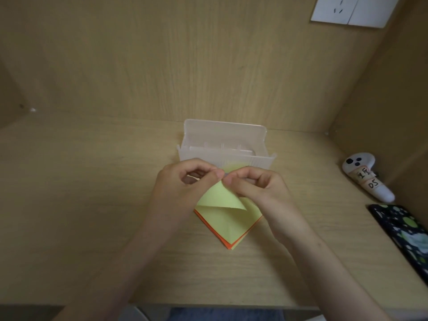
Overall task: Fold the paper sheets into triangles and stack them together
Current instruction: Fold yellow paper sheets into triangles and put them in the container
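Item: left hand (183, 181). Fingers curled, thumb and forefinger pinching the far corner of the yellow sheet (220, 198). The forearm reaches in from the near edge of the desk.

Item: right hand (257, 186). Fingers curled likewise, pinching the same corner. Its fingertips meet those of the left hand over the middle of the paper.

Item: yellow sheet. Held at its far corner by both hands. One layer hangs loose from the pinch and curls over the paper below, with one free point jutting to the right. No sharp crease shows.

Item: paper stack (228, 228). It lies flat on the desk as a diamond, directly under the hands, with its near corner pointing toward the person. The top face is yellow. A thin orange edge (209, 224) peeks out along both near sides. I cannot count the sheets from here.

Item: clear plastic box (225, 156). It stands just behind the stack, lid tipped up against the back panel. The far part of the paper sits close against its front wall.

Item: wooden desk (92, 205). Light grain, enclosed by matching panels behind and to the right.

Item: white controller (368, 179). It lies at the right side, well apart from the paper, and carries handwritten labels.

Item: phone in a dark patterned case (403, 232). It lies near the controller, closer to the person.

Item: wall socket (347, 10). White, mounted at the upper right.
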Motion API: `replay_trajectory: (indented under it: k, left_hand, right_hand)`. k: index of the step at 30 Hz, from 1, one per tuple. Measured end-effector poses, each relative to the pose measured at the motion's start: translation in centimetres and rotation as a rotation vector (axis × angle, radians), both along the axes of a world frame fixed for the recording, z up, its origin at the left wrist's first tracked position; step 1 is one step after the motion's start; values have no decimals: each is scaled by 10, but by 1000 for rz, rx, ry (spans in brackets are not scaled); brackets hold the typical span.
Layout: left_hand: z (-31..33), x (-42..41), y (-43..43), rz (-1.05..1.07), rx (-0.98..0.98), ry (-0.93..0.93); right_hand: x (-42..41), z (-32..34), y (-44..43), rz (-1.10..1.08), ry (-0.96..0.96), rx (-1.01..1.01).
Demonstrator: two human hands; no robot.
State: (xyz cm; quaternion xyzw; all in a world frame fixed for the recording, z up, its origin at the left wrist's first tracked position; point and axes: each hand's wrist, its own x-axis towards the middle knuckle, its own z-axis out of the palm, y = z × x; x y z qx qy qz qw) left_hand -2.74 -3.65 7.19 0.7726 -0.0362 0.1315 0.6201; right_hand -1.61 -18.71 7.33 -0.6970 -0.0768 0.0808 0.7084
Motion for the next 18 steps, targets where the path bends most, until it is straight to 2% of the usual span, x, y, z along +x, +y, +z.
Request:
replay_trajectory:
  k: [6, 12, 18]
  left_hand:
    - [0, 1, -1, 45, -4, 2]
    - [-4, -2, -5, 120, -7, -25]
    - [-7, -2, -6, 158, -23, -18]
  right_hand:
    - [-1, 2, 4, -3, -24, 47]
    - [2, 0, 8, -15, -115, -23]
    - [0, -2, 4, -32, -61, -44]
